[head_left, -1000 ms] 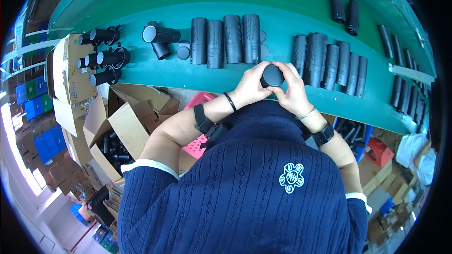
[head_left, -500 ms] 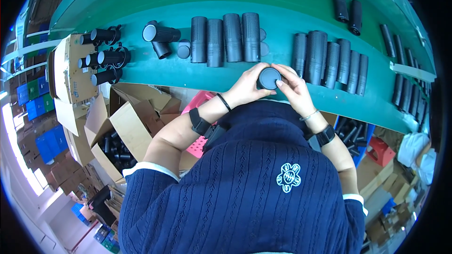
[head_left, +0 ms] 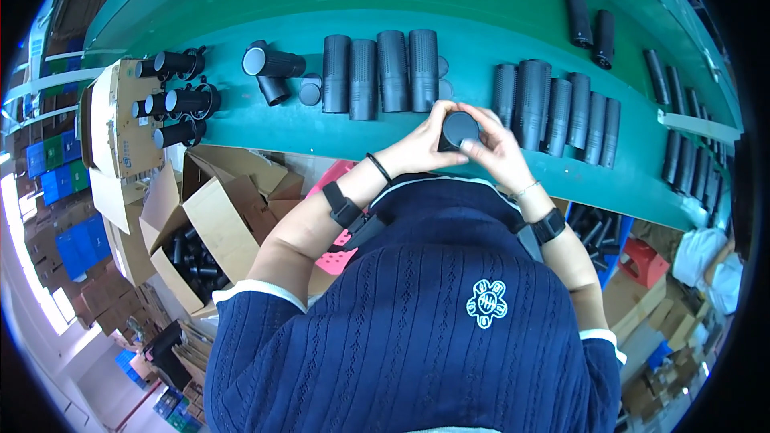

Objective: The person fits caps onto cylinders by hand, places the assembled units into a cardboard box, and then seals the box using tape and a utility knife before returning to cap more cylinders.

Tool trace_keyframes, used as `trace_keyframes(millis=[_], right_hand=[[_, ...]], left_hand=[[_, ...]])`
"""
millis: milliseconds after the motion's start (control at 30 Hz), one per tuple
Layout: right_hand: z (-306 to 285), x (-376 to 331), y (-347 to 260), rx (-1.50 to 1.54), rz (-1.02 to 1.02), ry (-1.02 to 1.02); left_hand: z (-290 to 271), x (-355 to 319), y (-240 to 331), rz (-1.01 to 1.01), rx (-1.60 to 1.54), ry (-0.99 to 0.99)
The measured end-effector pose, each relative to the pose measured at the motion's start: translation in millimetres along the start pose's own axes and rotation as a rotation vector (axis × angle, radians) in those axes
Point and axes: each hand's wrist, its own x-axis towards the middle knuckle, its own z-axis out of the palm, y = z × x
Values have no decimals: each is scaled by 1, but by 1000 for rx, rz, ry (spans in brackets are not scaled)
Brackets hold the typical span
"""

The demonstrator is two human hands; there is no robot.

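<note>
Both hands, left hand (head_left: 421,144) and right hand (head_left: 497,148), clasp one black cylinder (head_left: 458,129) (end-on) above the green bench (head_left: 481,0).

Bright, even light; white glare left of the cardboard box (head_left: 200,232); sharp focus; fisheye-bent edges, black corners.

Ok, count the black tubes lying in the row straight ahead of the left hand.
4: the black tubes lie side by side on the green table, beyond the left hand. More tubes lie in other groups.
</note>
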Motion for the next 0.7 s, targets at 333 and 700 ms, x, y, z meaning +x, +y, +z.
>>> trace_keyframes(millis=[333, 700], right_hand=[[16, 5, 1, -301, -192, 173], [17, 3, -4, -206, -180, 113]], left_hand=[[12, 4, 0, 60, 157, 177], [14, -3, 0, 40, 182, 225]])
